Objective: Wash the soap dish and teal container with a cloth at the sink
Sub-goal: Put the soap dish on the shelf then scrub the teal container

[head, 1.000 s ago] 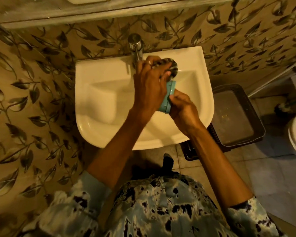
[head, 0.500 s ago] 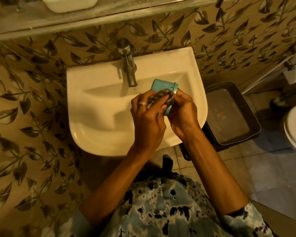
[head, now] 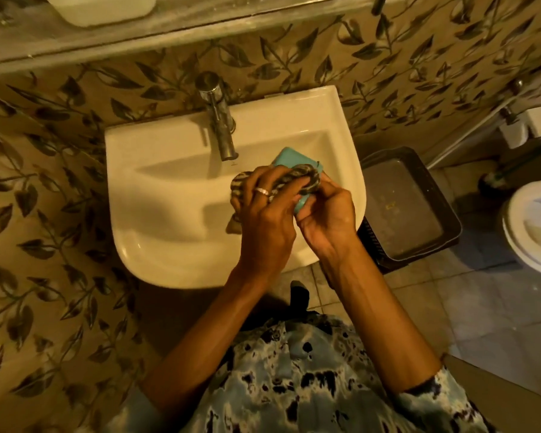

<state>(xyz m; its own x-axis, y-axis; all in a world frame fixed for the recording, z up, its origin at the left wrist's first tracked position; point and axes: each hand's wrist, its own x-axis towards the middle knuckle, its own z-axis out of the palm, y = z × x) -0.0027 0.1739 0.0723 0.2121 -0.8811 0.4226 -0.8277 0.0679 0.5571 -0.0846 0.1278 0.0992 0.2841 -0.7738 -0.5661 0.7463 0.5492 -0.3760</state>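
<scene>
Over the white sink [head: 156, 220] my right hand [head: 328, 217] grips a teal container [head: 294, 157] from below, its far end sticking out toward the tap [head: 221, 129]. My left hand [head: 263, 220], a ring on one finger, presses a striped grey cloth [head: 306, 178] onto the container's top and right end. The cloth wraps around under my left fingers, and another fold shows at the hand's left edge. Most of the container is hidden by both hands. No water is seen running from the tap.
A dark plastic bin [head: 413, 201] stands on the tiled floor right of the sink. A white toilet [head: 531, 220] sits at the far right. A ledge above the sink carries a white tub [head: 100, 7]. Leaf-patterned wall tiles surround the basin.
Both hands came back from the tap toward me with the container. The cloth shifted from the container's far end to lie across its top, and the container tilted flatter.
</scene>
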